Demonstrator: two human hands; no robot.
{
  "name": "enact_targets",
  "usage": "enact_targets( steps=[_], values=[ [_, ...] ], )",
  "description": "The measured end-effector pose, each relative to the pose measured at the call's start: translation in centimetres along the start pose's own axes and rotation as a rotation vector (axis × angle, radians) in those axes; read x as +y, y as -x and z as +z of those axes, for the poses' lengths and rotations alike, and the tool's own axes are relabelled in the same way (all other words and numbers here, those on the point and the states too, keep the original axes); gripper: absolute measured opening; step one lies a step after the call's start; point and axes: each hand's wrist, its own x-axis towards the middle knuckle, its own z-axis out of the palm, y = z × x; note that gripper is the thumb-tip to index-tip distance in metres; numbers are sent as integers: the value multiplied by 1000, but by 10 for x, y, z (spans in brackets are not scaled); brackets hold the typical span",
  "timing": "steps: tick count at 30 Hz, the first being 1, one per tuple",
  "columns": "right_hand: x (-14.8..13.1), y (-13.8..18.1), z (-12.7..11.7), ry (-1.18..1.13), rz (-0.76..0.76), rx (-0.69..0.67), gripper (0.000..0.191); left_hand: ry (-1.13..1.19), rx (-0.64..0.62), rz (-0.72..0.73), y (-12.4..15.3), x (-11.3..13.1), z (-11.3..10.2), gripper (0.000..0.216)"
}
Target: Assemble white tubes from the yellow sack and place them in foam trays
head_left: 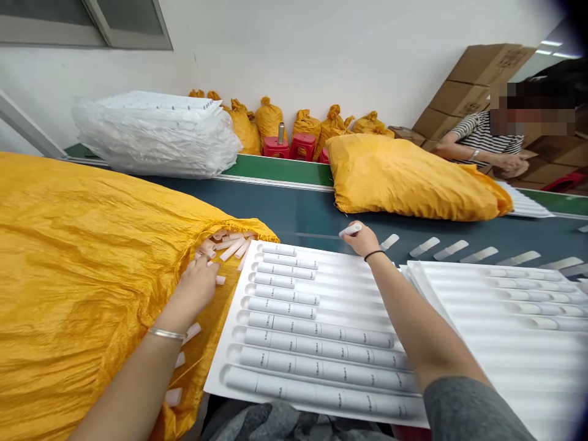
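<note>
Yellow cloth fills the left of the view, a big sack [82, 263] lying on its side with its mouth open toward the middle, and short white tubes [232, 245] spill from that mouth. The left hand [199, 285], a metal bangle on its wrist, lies palm down on the loose tubes at the sack's mouth, fingers curled among them; whether it has closed on one I cannot tell. The right hand [362, 240] is stretched out past the far edge of a white moulded tray [349, 288] and pinches a single tube [351, 230] between thumb and fingertips, holding it just above the dark conveyor belt [294, 211]. More tubes of the same kind lie in a spaced row [452, 249] on the belt to the right of that hand. The tray sits in front of the person, its grooves holding tubes laid end to end, fuller in the near rows; a second tray [505, 343] lies just beside it on the right. Across the belt rest another yellow sack [408, 177] and a plastic-wrapped stack of trays [156, 131], and a co-worker in a striped shirt [482, 135] sits by cardboard boxes [487, 67].
</note>
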Motion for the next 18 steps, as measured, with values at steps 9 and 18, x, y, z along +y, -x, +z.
enact_targets(
  steps=[9, 18],
  values=[
    [4, 0, -7, 158, 129, -168, 32, 307, 184, 105, 20, 9, -9, 29],
    [-58, 55, 21, 66, -427, -222, 13, 890, 328, 371, 39, 83, -26, 24]
  ],
)
